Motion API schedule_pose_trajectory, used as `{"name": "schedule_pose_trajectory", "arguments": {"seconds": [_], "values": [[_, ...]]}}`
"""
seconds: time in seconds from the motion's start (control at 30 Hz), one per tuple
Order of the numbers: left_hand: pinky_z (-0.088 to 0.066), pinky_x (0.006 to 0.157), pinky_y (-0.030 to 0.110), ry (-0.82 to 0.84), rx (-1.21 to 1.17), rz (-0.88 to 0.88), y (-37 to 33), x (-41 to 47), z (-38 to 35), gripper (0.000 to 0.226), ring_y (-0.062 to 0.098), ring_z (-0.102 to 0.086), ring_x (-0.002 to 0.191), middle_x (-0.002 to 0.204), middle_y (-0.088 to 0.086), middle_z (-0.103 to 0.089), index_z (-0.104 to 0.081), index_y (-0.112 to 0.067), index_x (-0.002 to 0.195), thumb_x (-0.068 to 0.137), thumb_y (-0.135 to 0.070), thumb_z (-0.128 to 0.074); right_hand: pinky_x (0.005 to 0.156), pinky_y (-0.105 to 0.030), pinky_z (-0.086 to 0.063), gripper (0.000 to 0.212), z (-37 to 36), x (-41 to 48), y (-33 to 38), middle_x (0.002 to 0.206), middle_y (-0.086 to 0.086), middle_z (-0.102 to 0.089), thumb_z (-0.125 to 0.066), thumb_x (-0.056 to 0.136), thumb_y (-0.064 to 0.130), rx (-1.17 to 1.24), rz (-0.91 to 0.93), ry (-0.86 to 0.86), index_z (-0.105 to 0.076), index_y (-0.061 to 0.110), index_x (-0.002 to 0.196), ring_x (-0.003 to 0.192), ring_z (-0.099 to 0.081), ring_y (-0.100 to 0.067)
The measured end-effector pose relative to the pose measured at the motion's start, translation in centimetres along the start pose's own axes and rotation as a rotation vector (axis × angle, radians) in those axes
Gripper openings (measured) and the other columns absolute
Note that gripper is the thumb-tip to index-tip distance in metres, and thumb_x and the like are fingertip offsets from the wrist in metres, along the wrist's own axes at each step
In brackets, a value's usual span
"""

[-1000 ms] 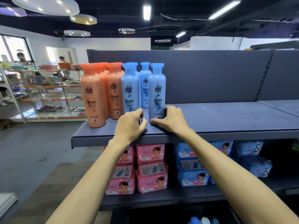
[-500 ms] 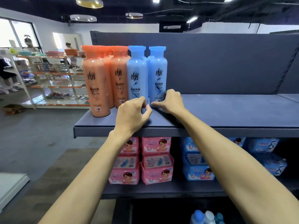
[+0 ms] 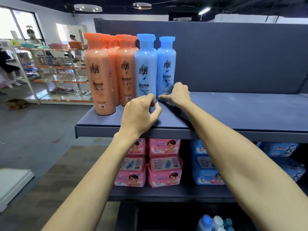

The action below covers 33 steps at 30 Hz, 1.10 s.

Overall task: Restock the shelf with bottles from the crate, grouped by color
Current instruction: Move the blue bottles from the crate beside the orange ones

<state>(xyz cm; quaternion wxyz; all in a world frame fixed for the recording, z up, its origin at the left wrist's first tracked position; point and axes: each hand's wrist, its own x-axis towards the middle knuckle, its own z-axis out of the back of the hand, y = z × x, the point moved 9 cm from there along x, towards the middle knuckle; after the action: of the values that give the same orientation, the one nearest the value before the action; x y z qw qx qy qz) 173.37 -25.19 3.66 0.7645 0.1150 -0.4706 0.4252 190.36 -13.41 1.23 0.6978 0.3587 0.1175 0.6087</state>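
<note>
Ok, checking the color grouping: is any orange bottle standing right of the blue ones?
No, the orange bottles all stand left of the blue bottles on the shelf.

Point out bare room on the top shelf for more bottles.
Bare: the top shelf right of the right blue bottle, back to the rear panel. Crowded: its left end, orange bottles and left blue bottle packed, left hand and right hand at them.

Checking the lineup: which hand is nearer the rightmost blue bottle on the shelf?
Right. The right hand touches the rightmost blue bottle at its base, thumb by its foot. The left hand sits one bottle over, fingers curled at the front blue bottle base.
</note>
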Motion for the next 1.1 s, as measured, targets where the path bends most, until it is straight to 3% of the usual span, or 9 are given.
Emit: {"name": "schedule_pose_trajectory", "arguments": {"seconds": [0.8,0.9,1.03,1.1], "values": [[-0.047,0.053,0.038,0.005,-0.088,0.06,0.72,0.05,-0.14,0.023,0.022,-0.049,0.053,0.054,-0.001,-0.052,-0.053,-0.013,0.07,0.085,-0.032,-0.054,0.07,-0.034,-0.052,0.048,0.02,0.37,0.63,0.103,-0.008,-0.059,-0.087,0.072,0.037,0.013,-0.02,0.01,-0.054,0.009,0.094,0.087,-0.061,-0.028],[-0.047,0.053,0.038,0.005,-0.095,0.06,0.67,0.04,-0.2,0.024,0.021,-0.049,0.052,0.054,-0.001,-0.051,-0.053,-0.013,0.07,0.085,-0.031,-0.053,0.067,-0.032,-0.047,0.048,-0.19,0.45,0.83,0.104,-0.009,-0.059,-0.086,0.073,0.037,0.007,-0.011,0.033,-0.054,0.009,0.095,0.086,-0.061,-0.028],[-0.047,0.053,0.038,0.007,-0.087,0.059,0.66,-0.05,-0.26,0.024,0.02,-0.049,0.052,0.054,-0.002,-0.051,-0.053,-0.014,0.07,0.086,-0.031,-0.053,0.066,-0.032,-0.043,0.048,-0.13,0.18,0.77,0.091,-0.005,-0.053,-0.086,0.075,0.036,0.001,-0.017,0.021,-0.047,0.011,0.086,0.081,-0.055,-0.027],[-0.047,0.052,0.038,0.007,-0.073,0.056,0.63,-0.07,-0.21,0.024,0.021,-0.049,0.052,0.055,-0.002,-0.051,-0.052,-0.014,0.069,0.086,-0.03,-0.053,0.066,-0.033,-0.044,0.049,0.01,-0.07,0.89,0.086,-0.002,-0.05,-0.086,0.075,0.037,-0.001,-0.013,0.01,-0.05,0.008,0.091,0.083,-0.054,-0.027]]}}
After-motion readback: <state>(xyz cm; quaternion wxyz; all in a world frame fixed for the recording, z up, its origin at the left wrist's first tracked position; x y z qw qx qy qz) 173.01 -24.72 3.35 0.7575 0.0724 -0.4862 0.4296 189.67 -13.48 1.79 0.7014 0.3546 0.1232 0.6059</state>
